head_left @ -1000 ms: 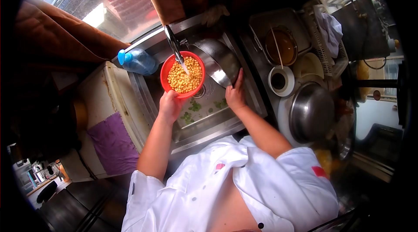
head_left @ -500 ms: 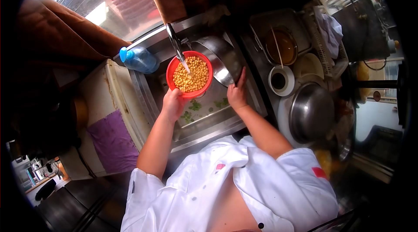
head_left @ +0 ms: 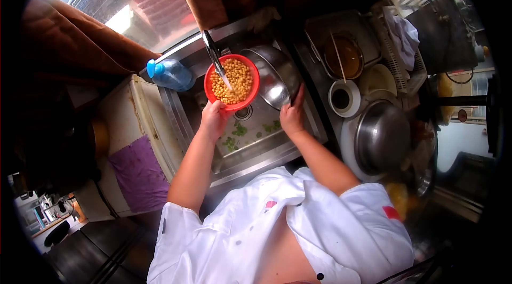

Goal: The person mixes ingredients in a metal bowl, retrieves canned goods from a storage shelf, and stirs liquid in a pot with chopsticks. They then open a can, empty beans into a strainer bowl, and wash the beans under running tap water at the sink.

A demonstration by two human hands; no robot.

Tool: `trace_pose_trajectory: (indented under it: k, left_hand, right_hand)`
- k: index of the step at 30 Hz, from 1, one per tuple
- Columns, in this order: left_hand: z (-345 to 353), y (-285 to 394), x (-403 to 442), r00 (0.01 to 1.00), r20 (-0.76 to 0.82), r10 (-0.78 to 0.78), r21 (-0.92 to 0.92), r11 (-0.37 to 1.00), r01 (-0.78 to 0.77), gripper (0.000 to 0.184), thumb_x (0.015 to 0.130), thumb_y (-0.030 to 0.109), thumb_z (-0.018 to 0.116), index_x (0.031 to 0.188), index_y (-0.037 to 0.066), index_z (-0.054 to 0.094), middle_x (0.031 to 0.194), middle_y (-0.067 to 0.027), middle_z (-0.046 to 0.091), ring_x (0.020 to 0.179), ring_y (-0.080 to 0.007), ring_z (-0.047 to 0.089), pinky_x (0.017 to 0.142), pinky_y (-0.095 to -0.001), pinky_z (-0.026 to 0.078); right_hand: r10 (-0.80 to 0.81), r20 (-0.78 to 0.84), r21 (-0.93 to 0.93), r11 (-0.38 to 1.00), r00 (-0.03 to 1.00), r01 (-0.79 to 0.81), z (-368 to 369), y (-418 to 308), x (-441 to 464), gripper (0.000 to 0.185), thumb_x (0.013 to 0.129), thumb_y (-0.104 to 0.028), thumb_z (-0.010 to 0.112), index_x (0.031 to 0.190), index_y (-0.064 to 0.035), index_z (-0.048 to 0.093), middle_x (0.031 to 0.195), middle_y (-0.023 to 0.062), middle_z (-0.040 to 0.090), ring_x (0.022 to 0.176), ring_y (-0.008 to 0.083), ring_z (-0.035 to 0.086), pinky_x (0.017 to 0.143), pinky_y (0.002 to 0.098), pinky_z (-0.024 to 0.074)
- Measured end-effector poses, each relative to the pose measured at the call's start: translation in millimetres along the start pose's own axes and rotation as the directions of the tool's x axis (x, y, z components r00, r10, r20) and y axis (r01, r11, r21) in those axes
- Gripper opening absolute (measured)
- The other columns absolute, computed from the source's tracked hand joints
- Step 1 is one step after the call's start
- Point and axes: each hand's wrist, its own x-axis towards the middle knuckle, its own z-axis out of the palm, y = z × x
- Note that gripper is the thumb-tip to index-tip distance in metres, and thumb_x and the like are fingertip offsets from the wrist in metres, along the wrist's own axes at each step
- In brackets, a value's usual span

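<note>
My left hand (head_left: 214, 118) grips the near rim of a red bowl (head_left: 256, 78) full of yellow beans (head_left: 238, 82), held over the sink. Water runs from the tap (head_left: 212, 52) onto the beans. Just right of the red bowl, a large steel bowl (head_left: 278, 84) stands tilted in the sink (head_left: 240, 161). My right hand (head_left: 292, 116) is closed on its near right edge, the fingers lying along the outside. Green leaves (head_left: 239, 129) lie on the sink floor near the drain (head_left: 244, 113).
A blue bottle (head_left: 173, 74) stands at the sink's left corner, a purple cloth (head_left: 140, 174) on the counter beyond. On the right are a white cup (head_left: 344, 99), a pot of brown liquid (head_left: 349, 57), a large metal lid (head_left: 382, 137) and a white rack (head_left: 416, 78).
The red bowl shifted right, then slightly up toward the tap, with my left hand on it. The steel bowl has tilted and moved a little, uncovering more of its inside.
</note>
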Motion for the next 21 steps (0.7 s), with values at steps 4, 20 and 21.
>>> trace_pose_trajectory:
  k: [4, 20, 21]
  left_hand:
    - [1, -4, 4, 0.999, 0.030, 0.020, -0.051, 0.999, -0.019, 0.054, 0.088, -0.003, 0.042, 0.142, -0.001, 0.044, 0.135, -0.0165, 0.059, 0.119, -0.0321, 0.064, 0.098, -0.0441, 0.057]
    - [13, -13, -5, 0.993, 0.064, -0.095, 0.001, 0.995, 0.095, 0.056, 0.087, -0.003, 0.042, 0.143, 0.002, 0.044, 0.138, -0.0166, 0.058, 0.121, -0.0316, 0.063, 0.102, -0.0458, 0.055]
    - [11, -14, -2, 0.995, 0.064, -0.076, -0.033, 0.996, 0.078, 0.056, 0.087, -0.002, 0.042, 0.143, 0.002, 0.044, 0.138, -0.0163, 0.058, 0.121, -0.0311, 0.063, 0.102, -0.0457, 0.055]
  right_hand:
    - [0.016, -0.015, -0.002, 1.000, 1.000, -0.016, 1, 4, -3, 0.085, 0.093, -0.011, 0.053, 0.163, -0.0055, 0.004, 0.156, 0.0372, 0.030, 0.129, 0.0568, 0.048, 0.103, 0.0544, 0.0489]
    - [0.048, -0.032, -0.022, 0.999, 0.998, -0.049, -3, 6, 1, 0.089, 0.089, -0.009, 0.054, 0.163, -0.0097, 0.004, 0.156, 0.0354, 0.030, 0.121, 0.0571, 0.054, 0.094, 0.0567, 0.0531]
    - [0.054, -0.034, -0.014, 0.998, 0.998, -0.055, -3, 5, 2, 0.089, 0.089, -0.009, 0.054, 0.163, -0.0096, 0.004, 0.156, 0.0353, 0.030, 0.121, 0.0572, 0.054, 0.094, 0.0567, 0.0531]
